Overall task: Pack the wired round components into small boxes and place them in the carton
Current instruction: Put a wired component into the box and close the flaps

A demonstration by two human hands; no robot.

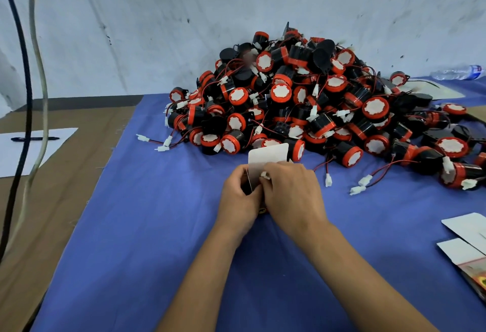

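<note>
Both hands, left (240,197) and right (290,195), grip small box (267,159) mid-cloth; white connector (265,175) sticking out may jam the flap.

No legible text; bottle (457,71) label blurred

small box (267,159) mostly hidden behind both hands, flat boxes (468,242) cut by right edge

Both hands: left (240,195), right (290,192), fingers curled, touching.
</note>
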